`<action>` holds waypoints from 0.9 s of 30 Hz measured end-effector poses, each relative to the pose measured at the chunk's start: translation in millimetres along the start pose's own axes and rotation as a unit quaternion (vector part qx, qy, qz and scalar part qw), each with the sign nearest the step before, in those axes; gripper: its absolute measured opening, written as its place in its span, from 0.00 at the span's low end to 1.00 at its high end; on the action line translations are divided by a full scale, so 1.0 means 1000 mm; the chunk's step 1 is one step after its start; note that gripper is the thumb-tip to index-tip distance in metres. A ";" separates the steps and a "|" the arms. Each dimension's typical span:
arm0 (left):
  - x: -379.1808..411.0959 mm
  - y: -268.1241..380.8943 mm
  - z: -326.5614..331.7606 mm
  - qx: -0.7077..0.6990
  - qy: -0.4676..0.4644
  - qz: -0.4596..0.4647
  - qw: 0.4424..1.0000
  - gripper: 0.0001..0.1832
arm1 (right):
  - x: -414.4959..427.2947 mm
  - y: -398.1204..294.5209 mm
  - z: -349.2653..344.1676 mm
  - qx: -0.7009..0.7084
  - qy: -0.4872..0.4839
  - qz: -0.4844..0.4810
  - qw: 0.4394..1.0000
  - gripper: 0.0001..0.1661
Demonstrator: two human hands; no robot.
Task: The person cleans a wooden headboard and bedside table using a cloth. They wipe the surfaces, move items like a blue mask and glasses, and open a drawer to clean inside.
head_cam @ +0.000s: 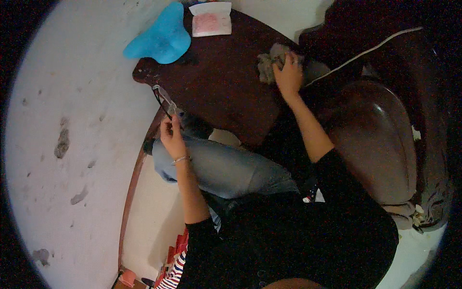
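Below me, a dark wooden tabletop (223, 72) fills the middle of the view. My right hand (289, 74) presses on a crumpled greyish cloth (267, 67) near the table's right part. Over on the left, my left hand (172, 130), with a bracelet at the wrist, holds a pair of eyeglasses (164, 99) by a dark part; their other end points up beside the table's rounded corner. Which part of the glasses lies between the fingers is hard to tell. A bright blue item (162, 38), perhaps a cushion or cloth, lies over the table's top left edge.
An opened white packet with a pink patch (212, 22) rests at the table's far edge. A pale cord (364, 54) runs from near the cloth to the upper right. A glossy brown carved wooden chair (375, 144) stands at right. The stained pale wall (72, 108) is at left.
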State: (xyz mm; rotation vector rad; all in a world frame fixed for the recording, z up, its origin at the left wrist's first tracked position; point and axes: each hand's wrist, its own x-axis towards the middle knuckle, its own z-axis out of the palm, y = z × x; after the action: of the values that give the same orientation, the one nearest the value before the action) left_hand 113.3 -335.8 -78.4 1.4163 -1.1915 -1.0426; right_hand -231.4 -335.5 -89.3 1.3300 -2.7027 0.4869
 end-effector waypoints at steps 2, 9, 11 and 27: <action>0.000 -0.002 -0.002 -0.040 -0.005 0.003 0.999 0.07 | -0.028 -0.003 -0.004 -0.007 -0.026 -0.032 0.999 0.36; -0.004 -0.001 -0.007 -0.034 -0.007 0.013 0.999 0.07 | -0.108 -0.024 -0.043 0.041 -0.079 -0.177 0.980 0.39; -0.004 -0.002 -0.009 -0.009 0.001 0.022 1.000 0.07 | -0.103 -0.023 -0.040 0.052 -0.074 -0.177 0.980 0.40; -0.008 -0.002 0.002 0.017 0.002 0.034 0.999 0.08 | 0.012 0.030 0.008 0.044 0.074 0.026 0.996 0.35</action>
State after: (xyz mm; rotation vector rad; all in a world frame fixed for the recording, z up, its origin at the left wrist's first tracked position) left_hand 110.0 -327.9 -80.5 1.3936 -1.2510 -0.9765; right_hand -262.0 -330.3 -101.3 1.1950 -2.6266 0.6896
